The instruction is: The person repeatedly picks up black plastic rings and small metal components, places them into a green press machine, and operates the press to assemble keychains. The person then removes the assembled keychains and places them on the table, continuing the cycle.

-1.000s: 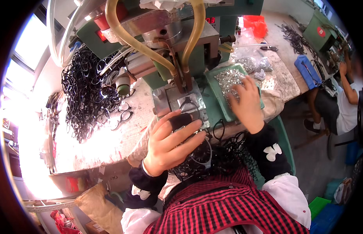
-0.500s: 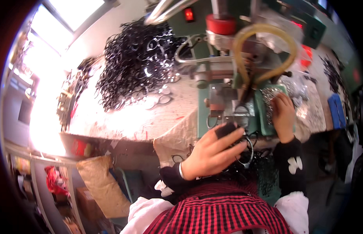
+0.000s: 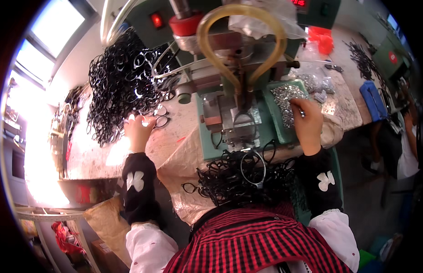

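Note:
My left hand [image 3: 139, 133] is at the near edge of a heap of black eyeglass frames [image 3: 118, 84] on the left of the bench. Its fingers are apart, beside a few frames lying loose there. At the right, my right hand [image 3: 308, 126] is over a green tray [image 3: 276, 119] of small metal parts [image 3: 284, 98]. Its thumb and fingertips pinch a small shiny metal part [image 3: 302, 113]. Between the hands stands a bench machine with a red collar [image 3: 185, 25]. Under its head, a rim-shaped piece [image 3: 244, 119] shows at the metal fixture [image 3: 213, 117].
More black frames [image 3: 229, 175] are heaped on brown sacking [image 3: 177, 182] at my lap. A yellow hose [image 3: 277, 27] loops in front of the machine. Clear bags [image 3: 311, 82] and a blue box [image 3: 373, 100] are to the right. Another person's arm [image 3: 409, 123] shows at the far right.
My left hand has gone from in front of the machine to the frame heap at the left. My right hand has stayed at the tray. The view has shifted rightward.

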A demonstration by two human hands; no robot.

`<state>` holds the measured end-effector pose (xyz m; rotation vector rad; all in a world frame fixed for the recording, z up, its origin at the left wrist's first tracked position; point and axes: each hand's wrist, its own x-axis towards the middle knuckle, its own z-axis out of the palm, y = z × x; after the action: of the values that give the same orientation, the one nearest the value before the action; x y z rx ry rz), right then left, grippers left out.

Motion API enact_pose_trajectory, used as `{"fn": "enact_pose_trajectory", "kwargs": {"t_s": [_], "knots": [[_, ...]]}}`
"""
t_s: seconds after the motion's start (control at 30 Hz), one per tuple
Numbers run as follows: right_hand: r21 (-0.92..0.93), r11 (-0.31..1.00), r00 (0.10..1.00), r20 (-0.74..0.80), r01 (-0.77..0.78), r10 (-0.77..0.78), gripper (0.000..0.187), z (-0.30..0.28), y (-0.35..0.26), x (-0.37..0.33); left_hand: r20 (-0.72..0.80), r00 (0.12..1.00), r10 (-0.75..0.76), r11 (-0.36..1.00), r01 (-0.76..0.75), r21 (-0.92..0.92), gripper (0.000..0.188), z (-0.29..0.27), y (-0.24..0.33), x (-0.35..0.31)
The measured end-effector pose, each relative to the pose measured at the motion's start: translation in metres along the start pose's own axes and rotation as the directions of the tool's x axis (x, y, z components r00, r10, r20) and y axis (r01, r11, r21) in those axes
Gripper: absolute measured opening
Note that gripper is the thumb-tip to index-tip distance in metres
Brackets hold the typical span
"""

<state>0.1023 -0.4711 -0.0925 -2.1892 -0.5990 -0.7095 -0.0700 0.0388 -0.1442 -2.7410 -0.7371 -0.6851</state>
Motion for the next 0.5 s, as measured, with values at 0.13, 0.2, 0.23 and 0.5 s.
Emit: {"fn": "enact_pose_trajectory", "kwargs": {"t_s": [0.13, 0.2, 0.23, 0.5], "knots": [[-0.030, 0.998, 0.997, -0.052, -0.056, 0.055, 0.009, -0.021, 0.008, -0.018, 0.081, 0.984, -0.162, 0.943, 0.178, -0.283, 0.021, 0.049, 0.041, -0.013], [-0.053, 0.992, 0.992, -0.054, -0.112, 0.110, 0.012, -0.036, 0.008, -0.031, 0.090, 0.995, -0.042, 0.937, 0.071, -0.342, 0.016, 0.034, 0.054, -0.020], [-0.045, 0.988, 0.987, -0.072, -0.144, 0.141, 0.012, -0.046, 0.012, -0.038, 0.128, 0.992, -0.015, 0.902, 0.069, -0.427, 0.015, 0.025, 0.061, -0.022], [0.382, 0.910, 0.987, 0.087, -0.158, 0.134, 0.017, -0.045, -0.057, -0.013, 0.175, 0.934, -0.312, 0.357, 0.286, -0.890, 0.011, -0.057, 0.100, -0.016]]}}
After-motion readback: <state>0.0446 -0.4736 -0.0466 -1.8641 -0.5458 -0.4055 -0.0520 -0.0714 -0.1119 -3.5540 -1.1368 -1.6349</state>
